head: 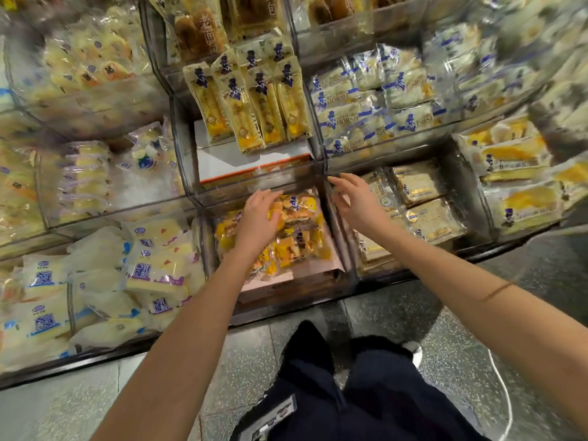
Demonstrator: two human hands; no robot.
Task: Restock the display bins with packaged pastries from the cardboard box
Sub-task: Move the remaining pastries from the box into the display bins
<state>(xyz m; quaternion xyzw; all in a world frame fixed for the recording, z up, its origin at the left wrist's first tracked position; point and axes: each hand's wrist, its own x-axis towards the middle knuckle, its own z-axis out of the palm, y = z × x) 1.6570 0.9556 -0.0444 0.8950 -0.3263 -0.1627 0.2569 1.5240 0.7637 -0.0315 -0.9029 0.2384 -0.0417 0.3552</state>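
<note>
Yellow clear-wrapped packaged pastries (299,240) sit heaped in the lower middle clear bin (208,246). My left hand (257,214) lies on them, my right hand (356,202) is beside, fingers (267,197) spread, gripping nothing. A shove could spill packs over the front edge.

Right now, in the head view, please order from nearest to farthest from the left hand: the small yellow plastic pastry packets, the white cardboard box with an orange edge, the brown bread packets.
1. Yellow pastry packets: under the left hand, low centre.
2. White cardboard box: just behind, one tier up.
3. Brown bread packets: top, farthest.
</note>
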